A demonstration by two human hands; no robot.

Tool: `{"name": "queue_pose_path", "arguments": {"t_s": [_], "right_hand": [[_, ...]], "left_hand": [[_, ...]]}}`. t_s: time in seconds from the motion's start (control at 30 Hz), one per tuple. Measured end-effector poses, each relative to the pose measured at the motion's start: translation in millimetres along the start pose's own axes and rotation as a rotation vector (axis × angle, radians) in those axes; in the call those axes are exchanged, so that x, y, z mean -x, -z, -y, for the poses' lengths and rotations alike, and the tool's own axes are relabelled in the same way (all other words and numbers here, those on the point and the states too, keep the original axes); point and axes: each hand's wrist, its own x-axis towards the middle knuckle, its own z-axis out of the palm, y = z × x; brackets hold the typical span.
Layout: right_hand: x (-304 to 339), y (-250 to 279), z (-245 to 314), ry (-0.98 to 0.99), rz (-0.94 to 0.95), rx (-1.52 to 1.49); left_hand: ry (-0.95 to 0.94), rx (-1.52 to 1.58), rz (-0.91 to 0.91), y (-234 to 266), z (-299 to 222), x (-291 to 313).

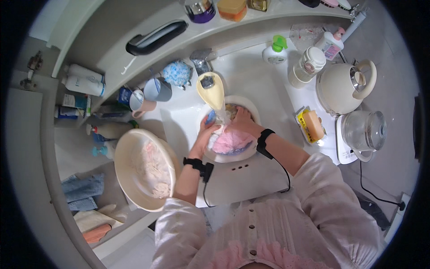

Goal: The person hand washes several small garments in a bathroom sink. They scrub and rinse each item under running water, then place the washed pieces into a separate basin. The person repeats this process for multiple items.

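Note:
In the sink, a round white basin (pixel 256 114) holds wet cloths in pink, white, blue and yellowish tones. Water runs into it from a faucet with a cream-yellow spout cover (pixel 210 89). My left hand (pixel 207 136) is closed on the near-left part of the pink cloth (pixel 229 141), beside the stream. My right hand (pixel 244 122) reaches in from the right, its fingers curled into the same bunched cloth; the fingertips are partly hidden. Both wrists wear black straps with cables.
To the left, a larger cream basin (pixel 172 172) with pale wet cloth leans tilted near my left forearm. At the right stand a cream kettle (pixel 336 89), a glass pot (pixel 365 130) and an orange soap bar (pixel 313 125). A green-topped pump bottle (pixel 275 54) stands behind the sink.

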Motion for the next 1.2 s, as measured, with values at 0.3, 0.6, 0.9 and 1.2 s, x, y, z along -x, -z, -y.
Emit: {"name": "queue_pose_path", "arguments": {"t_s": [0.3, 0.6, 0.9, 1.2], "right_hand": [[-1, -7, 14, 0.584, -0.086, 0.444], [78, -1, 2, 1.093, -0.098, 0.228], [75, 14, -21, 0.710, -0.173, 0.420], [4, -17, -21, 0.596, -0.056, 0.603]], "left_hand": [[0.290, 0.220, -0.045, 6, 17, 25], [-0.635, -1.419, 0.223, 0, -12, 33], [-0.305, -1.339, 0.176, -41, 14, 46], [-0.129, -1.519, 0.132, -37, 2, -14]]}}
